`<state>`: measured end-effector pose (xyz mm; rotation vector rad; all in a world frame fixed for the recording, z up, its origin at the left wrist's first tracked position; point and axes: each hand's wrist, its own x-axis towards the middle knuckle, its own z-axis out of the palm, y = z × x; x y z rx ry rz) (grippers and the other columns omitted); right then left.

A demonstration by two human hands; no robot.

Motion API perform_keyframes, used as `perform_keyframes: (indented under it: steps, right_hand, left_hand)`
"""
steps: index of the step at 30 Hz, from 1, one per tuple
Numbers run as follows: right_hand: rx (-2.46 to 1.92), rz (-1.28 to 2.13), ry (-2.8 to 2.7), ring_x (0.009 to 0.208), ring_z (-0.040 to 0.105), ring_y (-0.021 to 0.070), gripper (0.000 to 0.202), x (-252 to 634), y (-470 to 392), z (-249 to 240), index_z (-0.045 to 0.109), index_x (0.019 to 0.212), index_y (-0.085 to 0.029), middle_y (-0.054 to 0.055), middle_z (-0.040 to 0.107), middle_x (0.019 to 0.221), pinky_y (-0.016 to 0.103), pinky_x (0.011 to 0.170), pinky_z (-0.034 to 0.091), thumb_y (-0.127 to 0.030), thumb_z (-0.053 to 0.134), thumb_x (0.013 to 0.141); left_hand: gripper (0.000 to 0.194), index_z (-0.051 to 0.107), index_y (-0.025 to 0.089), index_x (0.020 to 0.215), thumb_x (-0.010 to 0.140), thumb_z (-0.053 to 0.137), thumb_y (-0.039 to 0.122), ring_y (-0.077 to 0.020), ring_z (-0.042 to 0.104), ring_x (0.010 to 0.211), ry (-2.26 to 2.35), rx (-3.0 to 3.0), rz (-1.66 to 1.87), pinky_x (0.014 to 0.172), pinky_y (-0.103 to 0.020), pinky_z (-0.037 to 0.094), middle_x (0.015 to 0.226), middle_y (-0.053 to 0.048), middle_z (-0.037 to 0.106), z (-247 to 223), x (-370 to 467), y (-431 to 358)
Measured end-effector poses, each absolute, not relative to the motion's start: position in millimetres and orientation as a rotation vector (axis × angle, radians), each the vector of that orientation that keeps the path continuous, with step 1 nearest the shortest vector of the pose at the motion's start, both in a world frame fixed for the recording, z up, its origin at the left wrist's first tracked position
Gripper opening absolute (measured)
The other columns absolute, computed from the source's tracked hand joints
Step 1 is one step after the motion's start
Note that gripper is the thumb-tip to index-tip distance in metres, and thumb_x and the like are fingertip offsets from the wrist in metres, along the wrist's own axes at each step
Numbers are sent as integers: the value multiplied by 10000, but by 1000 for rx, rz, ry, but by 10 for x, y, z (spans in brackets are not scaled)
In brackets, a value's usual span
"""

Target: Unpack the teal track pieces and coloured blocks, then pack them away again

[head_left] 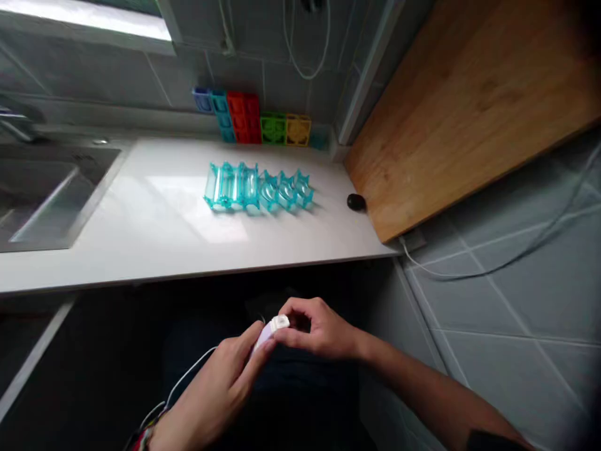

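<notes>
1. Countertop (164, 241): white; both hands work below and in front of its front edge.
2. Wooden board (469, 119): upright on edge, its lower end at the countertop's right end.
3. Sink (101, 202): set in at the countertop's left end.
4. Turquoise pieces (237, 186): clear, in a row midway between front and back edges.
5. Coloured blocks (244, 119): standing along the back edge, toward the right back corner.
6. Left hand (223, 373): grasping the lilac device, thumb on its near side.
7. Right hand (323, 329): thumb and forefinger curled at the device's tip; whether pinching or merely touching, cannot tell.
8. Lilac device (265, 335): held up between the hands, off the countertop. Step in hand, judged: handling its tip.
9. Black object (356, 202): by the board, near the right end; identity not established.
10. White end (280, 321): the device's tip. Next move, judged, calls for a steady left hold and fine right fingertip work here.
</notes>
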<state>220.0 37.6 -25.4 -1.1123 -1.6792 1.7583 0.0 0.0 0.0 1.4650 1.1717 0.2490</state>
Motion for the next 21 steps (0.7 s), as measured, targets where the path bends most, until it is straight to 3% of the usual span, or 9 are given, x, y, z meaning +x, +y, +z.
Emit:
perform_keyframes:
  steps: [10, 14, 21]
  right_hand:
    - [-1011, 1804, -1556, 683, 530, 121, 273, 2457, 550, -374, 678, 951, -167, -5, 627, 789, 243, 648, 433, -420, 752, 880]
    - [-925, 1786, -1621, 679, 562, 128, 266, 2657, 719, -459, 665, 983, -161, 7, 640, 795, 245, 645, 460, -418, 701, 925]
    - [-723, 1223, -2078, 800, 647, 163, 263, 2815, 898, -459, 645, 1186, -161, 66, 709, 959, 260, 733, 517, -277, 667, 952]
  left_hand:
    - [402, 631, 204, 979, 1028, 426, 547, -157, 533, 749, 1217, 1411, 288, 702, -228, 438, 857, -2, 653, 76, 293, 214]
    - [422, 646, 183, 970, 1017, 458, 557, -125, 452, 702, 1161, 1264, 326, 646, -209, 419, 803, 20, 566, 137, 513, 405]
    - [523, 516, 208, 877, 931, 471, 726, -71, 257, 434, 1071, 780, 357, 387, -206, 204, 570, 91, 359, -125, 657, 457]
